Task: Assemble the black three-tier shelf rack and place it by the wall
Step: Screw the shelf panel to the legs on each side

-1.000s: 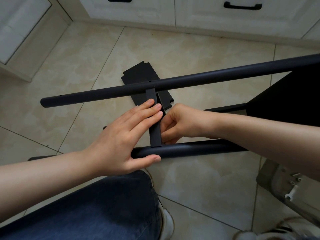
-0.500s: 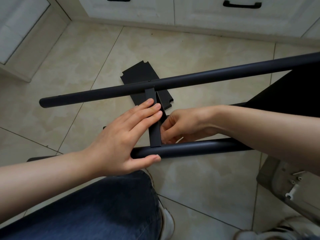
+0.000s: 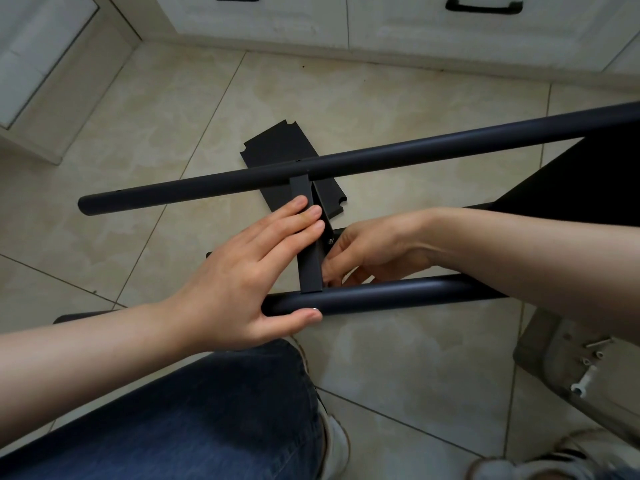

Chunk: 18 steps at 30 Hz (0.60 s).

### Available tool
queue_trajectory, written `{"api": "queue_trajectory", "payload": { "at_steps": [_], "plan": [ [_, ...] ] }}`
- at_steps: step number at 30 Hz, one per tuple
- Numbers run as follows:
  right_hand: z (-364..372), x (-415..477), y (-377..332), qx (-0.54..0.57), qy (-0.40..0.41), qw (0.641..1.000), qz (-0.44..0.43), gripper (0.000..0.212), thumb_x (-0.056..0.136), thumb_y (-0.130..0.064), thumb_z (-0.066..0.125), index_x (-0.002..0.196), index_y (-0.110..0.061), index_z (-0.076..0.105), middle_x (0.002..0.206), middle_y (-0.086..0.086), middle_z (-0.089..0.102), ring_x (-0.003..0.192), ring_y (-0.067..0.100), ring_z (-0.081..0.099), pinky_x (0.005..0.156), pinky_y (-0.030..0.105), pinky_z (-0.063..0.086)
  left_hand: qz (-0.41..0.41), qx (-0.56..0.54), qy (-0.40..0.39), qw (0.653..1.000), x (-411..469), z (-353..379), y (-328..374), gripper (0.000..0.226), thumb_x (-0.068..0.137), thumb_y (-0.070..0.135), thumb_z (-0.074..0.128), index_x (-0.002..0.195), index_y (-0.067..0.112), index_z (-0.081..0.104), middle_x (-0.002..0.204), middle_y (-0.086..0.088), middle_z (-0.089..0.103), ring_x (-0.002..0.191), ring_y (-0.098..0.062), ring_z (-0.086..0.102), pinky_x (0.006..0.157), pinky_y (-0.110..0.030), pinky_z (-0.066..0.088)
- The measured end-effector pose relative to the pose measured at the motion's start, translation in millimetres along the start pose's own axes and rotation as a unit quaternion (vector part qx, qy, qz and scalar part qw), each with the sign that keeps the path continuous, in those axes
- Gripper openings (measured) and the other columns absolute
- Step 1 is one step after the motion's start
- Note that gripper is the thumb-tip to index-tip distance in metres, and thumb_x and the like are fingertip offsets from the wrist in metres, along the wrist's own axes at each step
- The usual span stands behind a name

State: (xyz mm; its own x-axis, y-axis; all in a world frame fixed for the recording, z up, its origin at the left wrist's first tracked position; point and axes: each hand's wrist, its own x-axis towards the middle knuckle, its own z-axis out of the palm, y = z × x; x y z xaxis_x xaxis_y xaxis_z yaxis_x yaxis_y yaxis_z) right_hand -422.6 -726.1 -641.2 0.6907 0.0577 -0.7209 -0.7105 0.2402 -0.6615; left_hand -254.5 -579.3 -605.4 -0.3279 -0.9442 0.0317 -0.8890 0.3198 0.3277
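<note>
The black rack frame lies on its side over the tiled floor, its far tube (image 3: 415,154) and near tube (image 3: 398,294) joined by a flat crossbar (image 3: 310,268). My left hand (image 3: 242,271) presses straight fingers onto the crossbar, the thumb lying along the near tube. My right hand (image 3: 374,247) reaches in from the right, its fingers curled round a thin black bracket plate (image 3: 320,199) just behind the crossbar. A small screw head (image 3: 330,241) shows on that plate beside the fingertips. A black shelf (image 3: 571,181) fills the frame's right part.
A loose black panel (image 3: 277,147) lies flat on the floor under the far tube. A grey tray (image 3: 540,355) with screws (image 3: 595,342) sits at the right. White cabinets (image 3: 415,22) run along the back. My jeans-clad knee (image 3: 207,410) and shoes are at the bottom.
My right hand has turned and shifted slightly by the crossbar, and the screw head now shows beside its fingertips. My left hand and the frame have stayed put.
</note>
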Motion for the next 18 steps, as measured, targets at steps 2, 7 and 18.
{"api": "queue_trajectory", "payload": {
  "at_steps": [2, 7, 18],
  "plan": [
    [0.3, 0.0, -0.1, 0.004, -0.003, 1.0, -0.002, 0.017, 0.096, -0.023, 0.062, 0.099, -0.01, 0.073, 0.099, 0.008, 0.069, 0.089, 0.016, 0.065, 0.073, 0.023, 0.057, -0.001, -0.003, -0.002, 1.0, 0.0, -0.3, 0.4, 0.085, 0.09, 0.059, 0.059, 0.15, 0.001, 0.042, 0.16, -0.01, 0.035, 0.155, -0.023, 0.022, 0.123, -0.039, 0.029],
    [-2.3, -2.3, 0.5, 0.012, -0.02, 0.999, -0.029, 0.027, 0.094, -0.015, 0.063, 0.07, -0.021, 0.074, 0.071, -0.004, 0.068, 0.072, 0.01, 0.061, 0.07, 0.024, 0.054, -0.003, -0.006, 0.0, 1.0, 0.0, -1.1, 1.3, 0.085, 0.089, 0.058, 0.06, 0.149, 0.0, 0.043, 0.16, -0.01, 0.036, 0.154, -0.024, 0.023, 0.122, -0.041, 0.03],
    [2.9, 3.4, 1.3, 0.008, -0.008, 1.0, -0.01, 0.02, 0.096, -0.027, 0.062, 0.097, -0.009, 0.07, 0.092, 0.007, 0.064, 0.078, 0.012, 0.063, 0.071, 0.022, 0.054, -0.001, -0.007, 0.0, 1.0, -0.3, -0.7, 1.4, 0.085, 0.089, 0.057, 0.061, 0.148, 0.0, 0.043, 0.159, -0.011, 0.037, 0.154, -0.026, 0.024, 0.122, -0.042, 0.03]
  ]
}}
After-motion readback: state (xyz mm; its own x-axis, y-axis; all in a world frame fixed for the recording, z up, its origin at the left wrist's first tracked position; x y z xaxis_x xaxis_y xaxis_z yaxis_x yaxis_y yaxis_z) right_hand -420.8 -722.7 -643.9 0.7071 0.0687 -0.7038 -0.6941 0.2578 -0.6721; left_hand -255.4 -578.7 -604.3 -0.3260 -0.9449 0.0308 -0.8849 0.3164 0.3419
